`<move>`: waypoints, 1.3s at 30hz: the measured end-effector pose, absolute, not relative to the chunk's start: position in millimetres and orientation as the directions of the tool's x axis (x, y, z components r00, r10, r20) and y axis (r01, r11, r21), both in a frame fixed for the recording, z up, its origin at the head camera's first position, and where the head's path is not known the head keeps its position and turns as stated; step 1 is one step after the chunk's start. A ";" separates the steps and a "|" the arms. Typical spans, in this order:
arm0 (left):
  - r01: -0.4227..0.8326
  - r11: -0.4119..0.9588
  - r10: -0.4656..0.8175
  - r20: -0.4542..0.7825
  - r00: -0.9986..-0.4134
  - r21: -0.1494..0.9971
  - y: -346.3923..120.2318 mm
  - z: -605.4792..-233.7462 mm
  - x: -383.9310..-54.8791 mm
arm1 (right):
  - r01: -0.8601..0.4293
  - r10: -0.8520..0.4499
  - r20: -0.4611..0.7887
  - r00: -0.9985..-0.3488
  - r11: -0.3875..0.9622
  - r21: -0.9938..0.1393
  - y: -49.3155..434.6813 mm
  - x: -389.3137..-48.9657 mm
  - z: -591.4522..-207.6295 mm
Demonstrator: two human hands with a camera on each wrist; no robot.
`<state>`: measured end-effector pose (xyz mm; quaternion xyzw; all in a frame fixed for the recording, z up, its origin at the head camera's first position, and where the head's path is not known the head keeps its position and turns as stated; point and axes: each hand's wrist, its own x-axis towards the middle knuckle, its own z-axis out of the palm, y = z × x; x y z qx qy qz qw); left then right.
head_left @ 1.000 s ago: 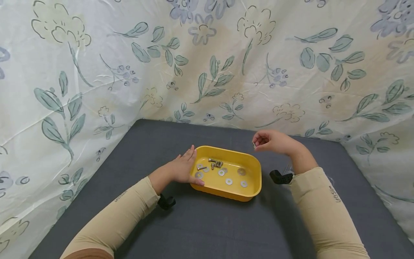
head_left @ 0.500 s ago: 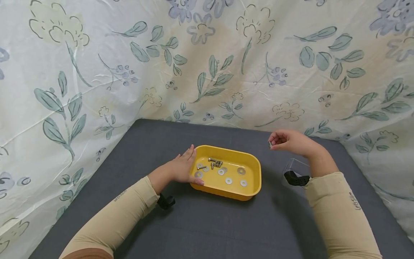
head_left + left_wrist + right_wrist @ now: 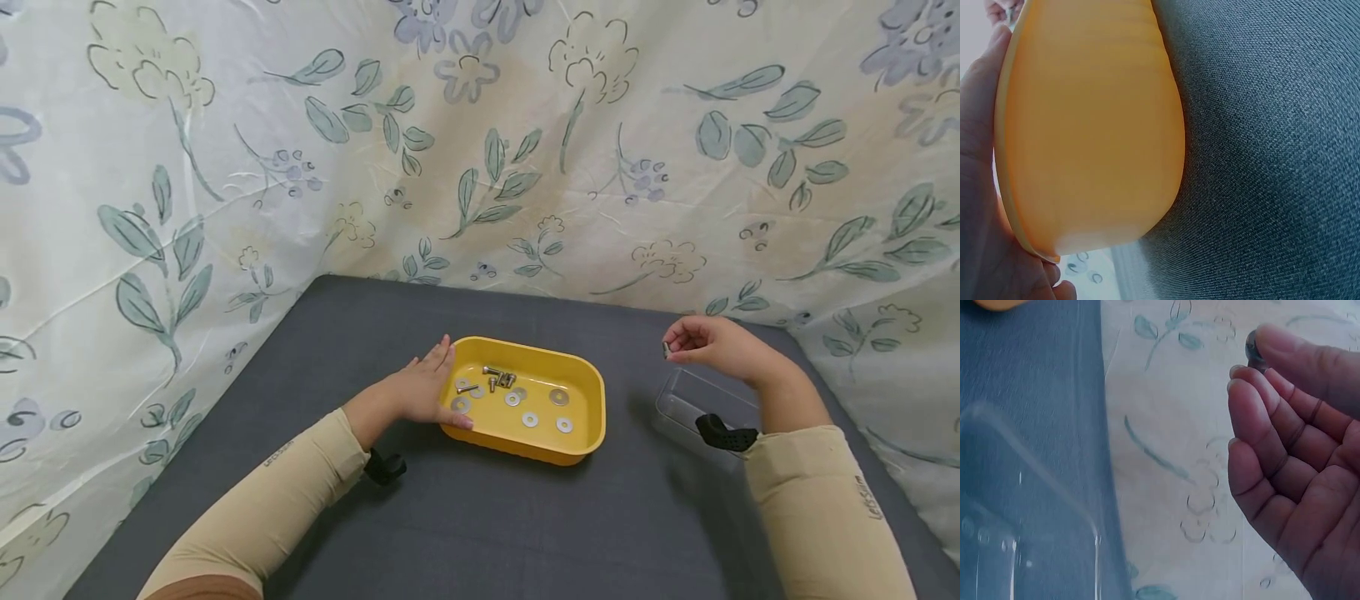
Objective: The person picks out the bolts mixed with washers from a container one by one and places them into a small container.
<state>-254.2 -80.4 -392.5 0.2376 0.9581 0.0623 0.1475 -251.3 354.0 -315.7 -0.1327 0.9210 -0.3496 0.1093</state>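
Note:
My left hand [image 3: 422, 390] rests on the left end of a yellow tray [image 3: 517, 444], its fingers spread and straight, the thumb on the near rim. Inside the tray lie several metal screws [image 3: 491, 370] and several flat washers [image 3: 529, 419]. In the left wrist view the tray's outer wall [image 3: 1097, 137] fills the middle, with the hand along its rim. My right hand [image 3: 720, 346] pinches a small metal screw [image 3: 1254, 351] between thumb and fingertips. It is above the far side of a clear plastic box [image 3: 672, 419], which my right wrist partly hides.
A dark grey tabletop [image 3: 480, 525] lies under everything. Behind and beside it hangs a floral cloth [image 3: 465, 217]. Black wrist mounts [image 3: 726, 435] sit on both forearms, the right one in front of the clear box.
My right hand has moved right, from the tray's far right corner to above the clear box, still pinching the screw. The left hand and tray have stayed in place.

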 end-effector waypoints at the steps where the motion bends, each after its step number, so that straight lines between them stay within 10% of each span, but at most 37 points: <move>1: 0.437 0.879 0.474 -0.253 -0.843 0.191 -80.5 -392.4 -254.0 | -0.164 -0.313 -0.105 -0.944 0.720 -0.674 357.0 -249.6 -316.8; 39: 0.448 0.874 0.482 -0.236 -0.844 0.185 -81.0 -395.2 -253.5 | -0.066 -0.224 -0.168 -0.960 0.763 -0.643 426.1 -231.1 -360.3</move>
